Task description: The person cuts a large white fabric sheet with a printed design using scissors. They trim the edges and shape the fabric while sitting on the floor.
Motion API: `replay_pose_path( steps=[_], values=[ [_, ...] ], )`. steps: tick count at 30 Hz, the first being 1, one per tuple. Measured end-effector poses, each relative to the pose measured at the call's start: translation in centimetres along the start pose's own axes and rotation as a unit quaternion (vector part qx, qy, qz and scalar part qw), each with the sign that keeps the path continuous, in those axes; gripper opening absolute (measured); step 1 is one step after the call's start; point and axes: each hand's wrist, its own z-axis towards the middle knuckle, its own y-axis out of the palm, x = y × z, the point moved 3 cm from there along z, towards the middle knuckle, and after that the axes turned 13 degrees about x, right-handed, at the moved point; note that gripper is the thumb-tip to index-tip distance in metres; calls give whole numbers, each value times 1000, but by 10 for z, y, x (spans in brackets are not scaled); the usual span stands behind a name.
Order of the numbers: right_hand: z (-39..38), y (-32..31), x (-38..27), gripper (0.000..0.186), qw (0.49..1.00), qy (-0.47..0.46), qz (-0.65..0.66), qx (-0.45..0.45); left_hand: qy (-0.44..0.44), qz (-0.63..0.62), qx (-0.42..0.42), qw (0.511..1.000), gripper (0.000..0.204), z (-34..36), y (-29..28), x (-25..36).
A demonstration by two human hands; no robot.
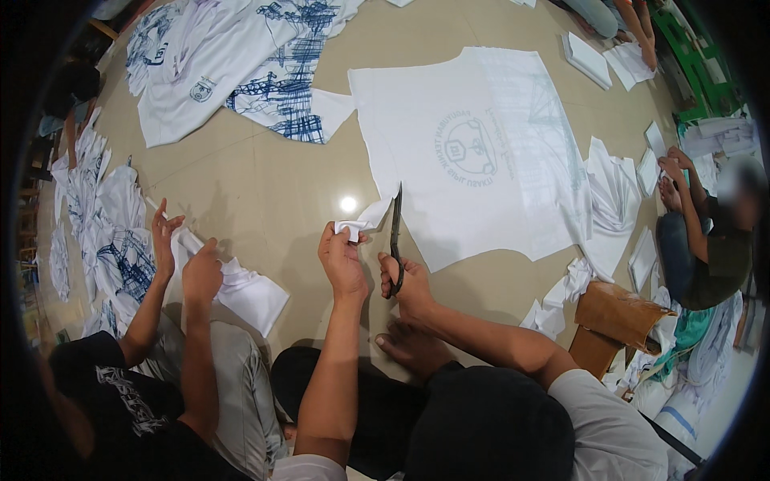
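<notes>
A large white shirt panel (pixel 409 112) lies flat on the floor, with a pale round print showing through it. My right hand (pixel 407 284) is closed around the handles of dark scissors (pixel 395 216), whose blades point away from me at the panel's left edge. A narrow white cloth strip (pixel 375 215) runs from beside the blades to my left hand (pixel 343 255). That hand pinches the bunched end of the strip between thumb and fingers.
Blue-printed white shirts (pixel 265 64) lie at the far left. To my left a co-worker's hands (pixel 200 272) are over white cloth (pixel 249 297). At right are a brown cardboard piece (pixel 622 313), white scraps (pixel 561 293) and another seated person (pixel 706 240). My bare foot (pixel 413 349) is near the scissors.
</notes>
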Motion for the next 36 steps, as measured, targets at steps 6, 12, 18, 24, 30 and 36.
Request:
replay_pose_path(
  steps=[6, 12, 18, 24, 30, 36],
  values=[
    [2, -5, -3, 30, 1000, -2, 4, -16, 3, -2, -7, 1000, 10, 2, -3, -3],
    [4, -11, -9, 30, 1000, 0, 7, -17, 3, 2, -4, 1000, 10, 0, -1, 0],
    [14, -13, -19, 32, 1000, -2, -10, -30, 6, 14, -13, 1000, 9, 4, -6, -3],
    [23, -14, -25, 32, 999, -2, -2, -45, 4, 12, -11, 1000, 9, 0, -1, 1],
    [24, -17, -30, 33, 999, -9, -30, -37, 13, 9, -4, 1000, 11, 0, -1, 0],
    [29, -25, -34, 32, 998, -20, -52, -37, 5, 28, -23, 999, 9, 3, -6, -4]
  ],
)
